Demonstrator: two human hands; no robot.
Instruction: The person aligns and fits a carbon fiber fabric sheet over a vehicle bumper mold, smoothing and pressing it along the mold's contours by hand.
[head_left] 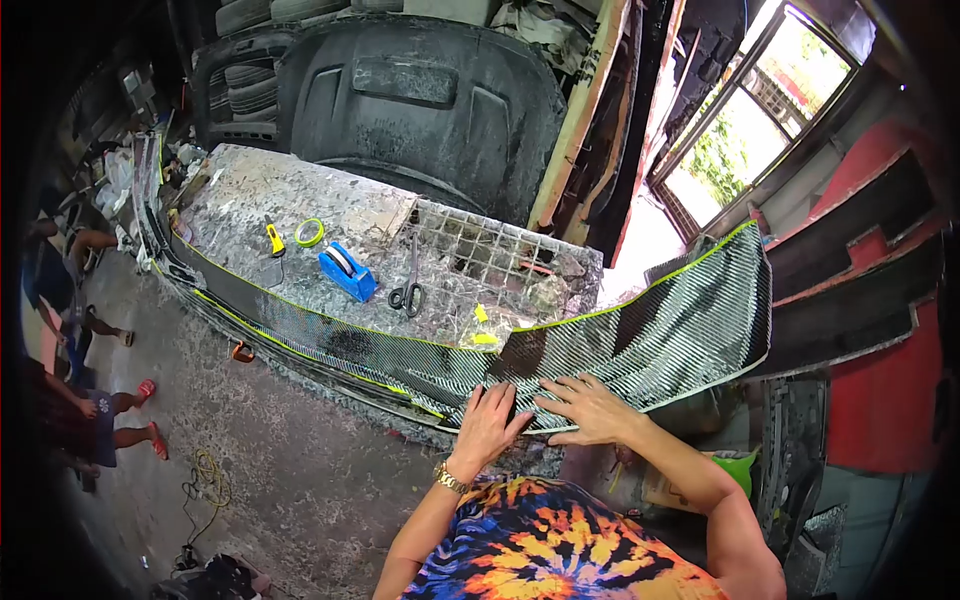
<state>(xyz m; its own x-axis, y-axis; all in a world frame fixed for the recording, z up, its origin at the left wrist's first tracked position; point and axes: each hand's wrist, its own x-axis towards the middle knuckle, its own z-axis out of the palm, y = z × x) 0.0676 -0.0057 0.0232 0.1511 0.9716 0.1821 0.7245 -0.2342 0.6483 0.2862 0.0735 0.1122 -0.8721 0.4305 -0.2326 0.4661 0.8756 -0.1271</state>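
Multicoloured tie-dyed fabric of a worker's shirt [560,545] fills the foreground of the head view, below a long, curved strip of black-and-silver woven material [690,320] edged with yellow-green tape [600,313]. The strip lies directly ahead of and beneath the hands, along the near side of a grey, paint-speckled surface [330,205]; its long axis runs left to right, both ends bending away from the person, the wider one at right. Both hands touch its near edge: the left hand [485,425] and, closer to the wide end, the right hand [585,412], set just apart, fingers spread, palms down, neither visibly gripping anything. The left forearm, wearing a gold-toned wristwatch [450,477], reaches up from below; the right elbow bends outward, its forearm angling in leftward. Beyond the strip rest black-handled scissors [407,298], a blue tape dispenser [347,272], a yellow-green tape roll [310,232] and a yellow cutter [274,236].
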